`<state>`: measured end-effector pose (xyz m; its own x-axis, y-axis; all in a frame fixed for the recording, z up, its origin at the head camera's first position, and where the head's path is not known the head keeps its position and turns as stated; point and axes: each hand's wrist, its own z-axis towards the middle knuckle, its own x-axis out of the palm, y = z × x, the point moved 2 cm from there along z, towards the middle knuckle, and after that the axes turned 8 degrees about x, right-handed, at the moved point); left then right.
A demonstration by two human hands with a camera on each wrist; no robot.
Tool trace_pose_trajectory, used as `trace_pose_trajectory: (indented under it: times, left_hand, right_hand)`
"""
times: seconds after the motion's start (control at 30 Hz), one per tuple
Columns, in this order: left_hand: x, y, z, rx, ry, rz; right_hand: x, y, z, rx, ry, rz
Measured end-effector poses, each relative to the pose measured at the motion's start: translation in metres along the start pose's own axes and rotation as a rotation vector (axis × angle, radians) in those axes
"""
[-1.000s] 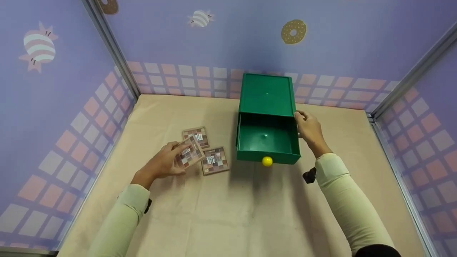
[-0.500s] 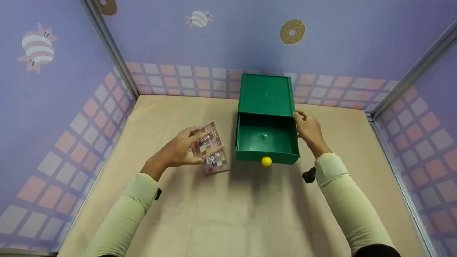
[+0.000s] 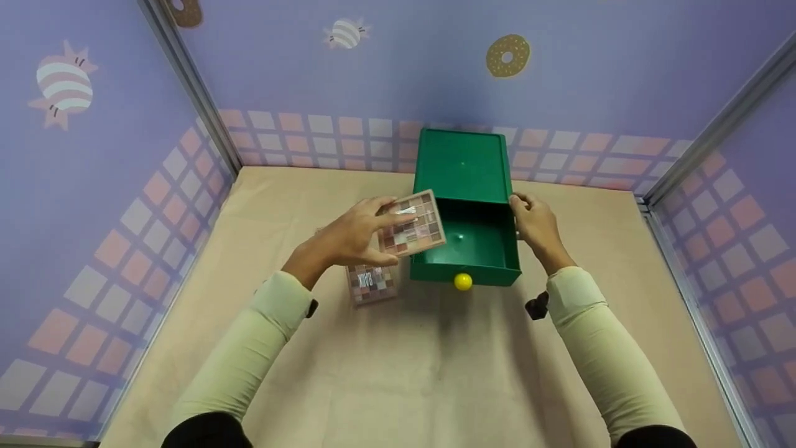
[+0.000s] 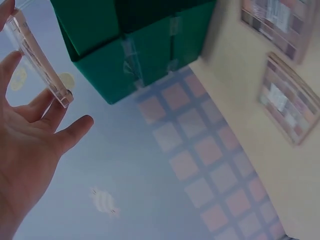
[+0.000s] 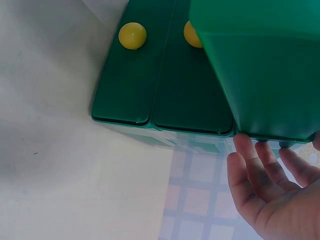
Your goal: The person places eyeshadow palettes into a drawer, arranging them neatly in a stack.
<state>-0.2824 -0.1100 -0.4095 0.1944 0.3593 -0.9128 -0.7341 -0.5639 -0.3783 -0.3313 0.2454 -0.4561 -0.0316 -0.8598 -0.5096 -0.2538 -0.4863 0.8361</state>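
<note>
My left hand (image 3: 354, 233) grips an eyeshadow palette (image 3: 413, 225) with fingers and thumb along its edges, tilted, its checkered pans facing up. The palette overlaps the left edge of the pulled-out top drawer (image 3: 479, 246) in the head view. My right hand (image 3: 536, 225) is at the right side of the green drawer cabinet (image 3: 463, 165); in the right wrist view its fingertips touch the cabinet's edge. A second palette (image 3: 372, 287) lies on the table below my left hand. A third palette (image 4: 289, 100) shows in the left wrist view, mostly hidden by the hand in the head view.
A yellow knob (image 3: 462, 282) sits on the open drawer's front. Below it are two closed drawers with yellow knobs, one knob (image 5: 132, 36) plain in the right wrist view. A patterned back wall (image 3: 404, 74) stands right behind the cabinet, with side walls at left and right.
My left hand has carried the palette rightward and upward, from above the two lying palettes to the drawer's left edge. My right hand and the cabinet have stayed in place.
</note>
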Motion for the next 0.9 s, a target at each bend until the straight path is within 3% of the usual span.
trace_pose_trajectory:
  times: [0.37, 0.9]
  left_hand:
    - [0.006, -0.015, 0.051, 0.057, 0.113, 0.063]
    - [0.018, -0.022, 0.078, 0.052, 0.303, 0.124]
  right_hand:
    - [0.000, 0.000, 0.000, -0.006, -0.007, -0.001]
    - [0.001, -0.001, 0.000, -0.008, -0.011, 0.006]
